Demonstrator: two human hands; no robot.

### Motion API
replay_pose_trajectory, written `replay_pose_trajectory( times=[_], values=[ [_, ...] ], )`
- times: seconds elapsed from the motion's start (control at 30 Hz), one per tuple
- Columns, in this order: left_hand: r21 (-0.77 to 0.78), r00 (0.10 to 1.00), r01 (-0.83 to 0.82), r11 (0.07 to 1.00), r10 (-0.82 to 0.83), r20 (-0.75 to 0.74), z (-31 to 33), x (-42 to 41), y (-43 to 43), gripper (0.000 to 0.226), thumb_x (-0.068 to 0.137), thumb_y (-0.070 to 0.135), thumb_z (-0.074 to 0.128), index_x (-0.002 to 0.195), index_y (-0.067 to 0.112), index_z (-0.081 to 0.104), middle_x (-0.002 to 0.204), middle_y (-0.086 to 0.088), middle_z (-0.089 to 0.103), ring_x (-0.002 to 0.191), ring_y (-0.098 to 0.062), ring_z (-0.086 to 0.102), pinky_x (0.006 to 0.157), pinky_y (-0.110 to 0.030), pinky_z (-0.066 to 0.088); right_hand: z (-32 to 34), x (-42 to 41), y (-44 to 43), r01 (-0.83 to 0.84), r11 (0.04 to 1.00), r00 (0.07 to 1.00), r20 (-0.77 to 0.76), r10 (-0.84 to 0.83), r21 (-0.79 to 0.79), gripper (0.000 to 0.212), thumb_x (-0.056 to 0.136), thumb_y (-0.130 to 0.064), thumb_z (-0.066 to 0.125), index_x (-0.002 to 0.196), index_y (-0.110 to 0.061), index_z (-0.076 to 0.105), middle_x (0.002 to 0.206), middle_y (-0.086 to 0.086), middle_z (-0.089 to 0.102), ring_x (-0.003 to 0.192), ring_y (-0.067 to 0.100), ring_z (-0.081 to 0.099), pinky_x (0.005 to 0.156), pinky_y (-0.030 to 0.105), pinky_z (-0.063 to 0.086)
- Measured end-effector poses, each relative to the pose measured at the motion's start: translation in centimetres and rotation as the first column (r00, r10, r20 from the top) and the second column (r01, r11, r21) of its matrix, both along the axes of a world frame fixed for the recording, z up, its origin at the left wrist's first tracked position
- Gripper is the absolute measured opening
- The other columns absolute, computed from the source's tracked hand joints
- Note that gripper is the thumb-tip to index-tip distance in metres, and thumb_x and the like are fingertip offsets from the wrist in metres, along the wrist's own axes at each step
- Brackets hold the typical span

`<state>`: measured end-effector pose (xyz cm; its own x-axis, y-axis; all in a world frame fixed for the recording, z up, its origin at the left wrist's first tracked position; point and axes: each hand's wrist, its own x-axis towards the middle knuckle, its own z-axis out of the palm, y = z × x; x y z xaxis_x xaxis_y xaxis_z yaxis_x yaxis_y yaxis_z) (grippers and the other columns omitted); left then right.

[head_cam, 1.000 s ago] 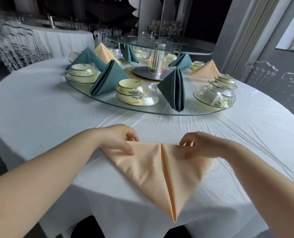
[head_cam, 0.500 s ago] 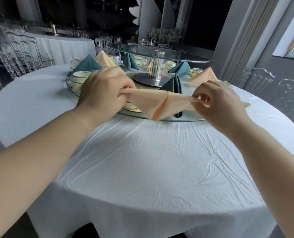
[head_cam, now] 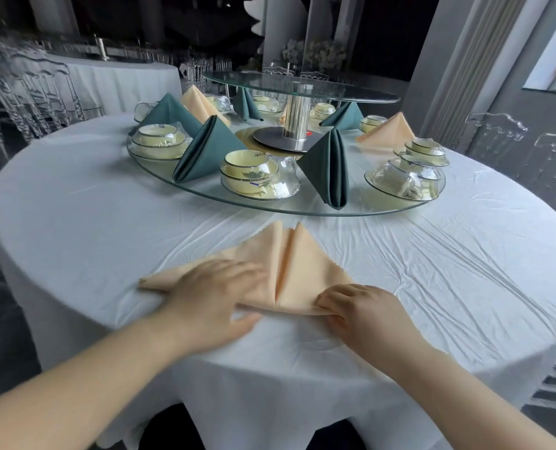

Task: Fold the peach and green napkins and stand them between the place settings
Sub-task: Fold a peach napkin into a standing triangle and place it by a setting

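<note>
While your left hand [head_cam: 211, 297] lies flat on the left half of the peach napkin [head_cam: 297, 271], fingers straight, spread and slightly blurred, your right hand [head_cam: 361, 310] curls its fingers round the napkin's near right corner and pinches it. The napkin rests flat on the white tablecloth [head_cam: 108, 222] close to the table's near edge. It is folded so that two flaps meet along a centre seam, and their two tips point away from you. A narrow wing of the fabric runs out to the left past your left hand. The tips stop short of the glass turntable [head_cam: 270, 207], apart from its rim. On that turntable the left green napkin [head_cam: 205, 151] and the right green napkin [head_cam: 328, 167] stand upright on either side of the nearest place setting [head_cam: 254, 173], a stack of pale yellow bowls. Further right sits a wrapped setting [head_cam: 403, 180], with a standing peach napkin [head_cam: 387, 131] beyond it.
</note>
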<state>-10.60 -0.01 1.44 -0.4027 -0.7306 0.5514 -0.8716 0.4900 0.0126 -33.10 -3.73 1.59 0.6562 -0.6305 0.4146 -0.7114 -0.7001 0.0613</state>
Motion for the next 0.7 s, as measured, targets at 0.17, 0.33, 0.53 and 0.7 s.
replay_pose_trajectory(
  times=[0.17,0.33,0.53,0.7],
  values=[
    [0.044,0.993,-0.07,0.997,0.074,-0.09,-1.4,-5.9,0.7,0.05,0.06,0.042,0.036,0.084,0.02,0.073,0.085,0.007,0.071,0.072,-0.01,0.068,0.058,-0.017,0.05,0.4,0.5,1.0,0.016,0.999,1.0,0.005,-0.016,-0.032,0.028,0.068,-0.031,0.038,0.052,-0.024,0.061,0.045,-0.009,0.053,0.035,0.011,0.05,0.031,0.015,0.028],
    [-0.001,0.977,-0.132,0.991,0.13,-0.167,-1.8,-6.0,1.5,0.029,0.064,0.035,0.043,0.055,0.017,0.064,0.059,0.006,0.061,0.053,-0.015,0.061,0.041,-0.018,0.042,1.7,1.1,2.7,-0.034,0.979,0.999,0.013,0.032,0.2,0.04,0.076,-0.041,0.035,0.067,-0.02,0.066,0.056,-0.004,0.061,0.049,0.017,0.058,0.043,0.023,0.04],
    [0.061,0.865,-0.028,0.998,0.055,-0.499,-2.6,-2.9,4.4,0.018,0.07,0.03,0.048,0.085,0.023,0.055,0.084,0.014,0.063,0.072,-0.001,0.056,0.057,-0.013,0.042,5.7,0.1,1.4,-0.354,0.684,0.905,0.419,0.077,0.638,0.014,0.085,-0.027,0.061,0.083,-0.017,0.072,0.082,-0.008,0.071,0.082,0.007,0.064,0.079,0.016,0.048],
    [0.204,0.607,-0.049,0.978,0.191,-0.771,-2.3,-1.4,5.8,0.031,0.068,0.048,0.043,0.085,0.027,0.057,0.069,-0.002,0.063,0.059,0.001,0.046,0.055,-0.019,0.038,5.9,4.0,-2.5,-0.382,0.566,0.888,0.46,0.005,0.73,0.021,0.092,-0.024,0.047,0.089,-0.024,0.068,0.098,-0.012,0.068,0.1,0.003,0.06,0.094,0.017,0.042]
  ],
)
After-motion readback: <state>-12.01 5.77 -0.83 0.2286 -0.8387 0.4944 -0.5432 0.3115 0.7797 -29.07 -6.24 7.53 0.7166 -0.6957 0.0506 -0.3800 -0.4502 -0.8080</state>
